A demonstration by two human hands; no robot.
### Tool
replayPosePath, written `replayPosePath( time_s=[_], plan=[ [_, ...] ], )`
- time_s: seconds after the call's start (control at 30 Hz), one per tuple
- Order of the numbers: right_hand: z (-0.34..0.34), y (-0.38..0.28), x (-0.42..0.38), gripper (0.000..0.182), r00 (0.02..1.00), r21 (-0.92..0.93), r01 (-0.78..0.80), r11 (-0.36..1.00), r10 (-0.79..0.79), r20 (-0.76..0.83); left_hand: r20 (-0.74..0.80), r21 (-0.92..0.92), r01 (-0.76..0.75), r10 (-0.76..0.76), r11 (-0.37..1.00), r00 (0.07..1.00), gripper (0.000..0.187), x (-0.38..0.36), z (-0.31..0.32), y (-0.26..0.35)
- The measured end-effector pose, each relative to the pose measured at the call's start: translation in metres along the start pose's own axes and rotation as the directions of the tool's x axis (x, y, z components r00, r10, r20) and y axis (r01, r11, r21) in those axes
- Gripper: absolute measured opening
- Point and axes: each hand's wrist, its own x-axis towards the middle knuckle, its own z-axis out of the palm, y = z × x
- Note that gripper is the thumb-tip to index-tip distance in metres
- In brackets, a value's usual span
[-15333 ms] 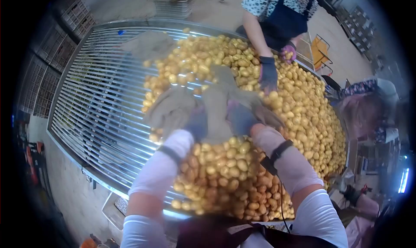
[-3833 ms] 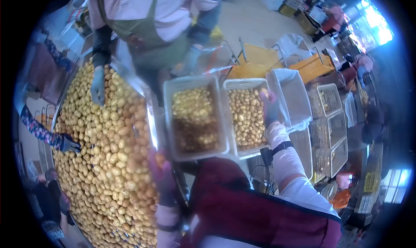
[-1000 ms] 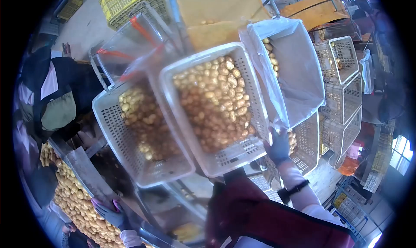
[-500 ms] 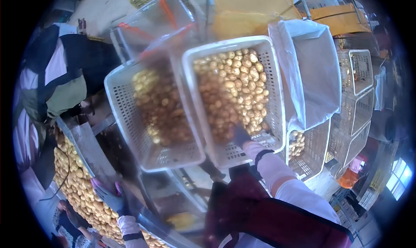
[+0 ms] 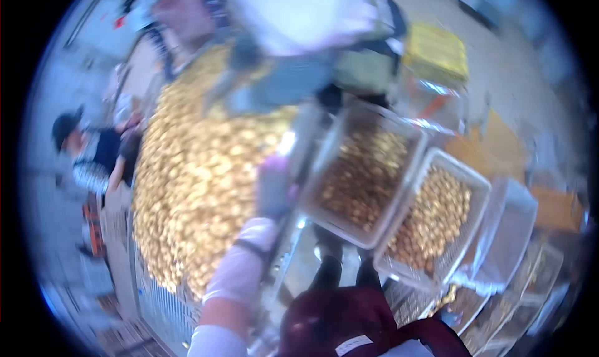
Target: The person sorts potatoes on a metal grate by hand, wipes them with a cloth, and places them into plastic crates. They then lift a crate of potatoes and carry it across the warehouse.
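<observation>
My left hand (image 5: 274,185), in a grey glove with pink fingertips, is at the right edge of a large heap of potatoes (image 5: 193,188). Blur softens its outline, but the thumb stands apart from the outstretched fingers and no held object shows. My right hand cannot be made out; only some pale sleeve shows at the bottom edge. Right of the heap are two pale slatted crates: the nearer crate (image 5: 315,213) holds darker potatoes in shadow, and the farther crate (image 5: 483,198) holds brightly lit ones.
A plastic-lined crate (image 5: 508,232) stands at the right, with more crates beyond it. Yellow crates (image 5: 437,51) are at the back. One person in blue and white (image 5: 299,20) leans over the heap's far end; another person (image 5: 93,154) in a dark cap is at its left.
The view has swung left, bringing the whole potato heap into sight. My right hand has left the farther crate and dropped from sight. My left hand remains by the heap's edge.
</observation>
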Motion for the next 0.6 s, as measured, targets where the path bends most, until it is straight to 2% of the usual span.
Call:
replayPosePath(
  time_s=[0.03, 0.07, 0.1, 0.13, 0.17, 0.2, 0.23, 0.3, 0.37, 0.43, 0.47, 0.57, 0.6],
  plan=[
    [0.009, 0.001, -0.002, 0.075, 1.0, -0.086, -0.023, 0.996, 0.022, -0.015, -0.018, 0.027, -0.006, 0.007, 1.0, 1.0, 0.082, -0.006, -0.004, 0.0],
    [0.057, 0.018, 0.016, 0.075, 0.955, -0.004, 0.21, 0.978, -0.206, -0.211, -0.025, -0.031, 0.024, -0.025, 0.999, 0.999, 0.083, -0.009, -0.009, 0.001],
    [0.071, 0.007, 0.013, 0.076, 0.823, -0.018, 0.443, 0.896, -0.415, -0.388, 0.082, 0.006, 0.046, -0.046, 0.999, 0.996, 0.085, -0.01, -0.013, -0.001],
    [0.084, -0.006, 0.013, 0.076, 0.846, 0.07, 0.512, 0.856, -0.49, -0.209, 0.036, 0.031, 0.027, -0.028, 0.999, 0.999, 0.086, -0.017, -0.008, -0.005],
    [0.067, -0.046, -0.003, 0.075, 0.838, 0.179, 0.54, 0.822, -0.546, -0.023, 0.034, -0.005, 0.032, -0.032, 0.999, 0.999, 0.086, -0.024, -0.001, -0.01],
    [0.057, -0.08, -0.023, 0.073, 0.807, 0.238, 0.565, 0.79, -0.589, 0.042, 0.032, -0.042, 0.029, -0.028, 0.999, 0.999, 0.085, -0.027, 0.008, -0.014],
    [0.044, -0.12, -0.052, 0.071, 0.76, 0.281, 0.606, 0.744, -0.646, 0.071, 0.026, -0.076, 0.027, -0.025, 0.997, 0.999, 0.085, -0.027, 0.015, -0.018],
    [0.015, -0.187, -0.112, 0.066, 0.637, 0.403, 0.684, 0.609, -0.767, 0.078, -0.114, -0.214, -0.029, 0.005, 0.976, 0.994, 0.077, -0.042, 0.023, -0.02],
    [0.008, -0.239, -0.174, 0.066, 0.525, 0.708, 0.594, 0.382, -0.851, 0.018, -0.212, -0.247, -0.072, 0.018, 0.966, 0.977, 0.07, -0.071, 0.022, -0.03],
    [-0.063, -0.295, -0.247, 0.067, 0.192, 0.614, 0.772, 0.162, -0.981, 0.017, -0.266, -0.18, -0.098, 0.048, 0.979, 0.963, 0.065, -0.107, 0.009, -0.052],
    [-0.079, -0.317, -0.281, 0.067, 0.074, 0.589, 0.808, 0.027, -0.996, -0.056, -0.102, -0.148, -0.035, 0.02, 0.988, 0.995, 0.055, -0.125, -0.042, -0.065],
    [-0.109, -0.359, -0.373, 0.063, -0.231, 0.496, 0.81, -0.312, -0.948, -0.22, -0.06, -0.162, 0.011, -0.021, 0.987, 0.998, 0.048, -0.185, -0.081, -0.106],
    [-0.132, -0.373, -0.408, 0.061, -0.33, 0.514, 0.756, -0.406, -0.914, -0.235, -0.043, -0.165, 0.042, -0.05, 0.985, 0.998, 0.045, -0.206, -0.087, -0.117]
  ],
)
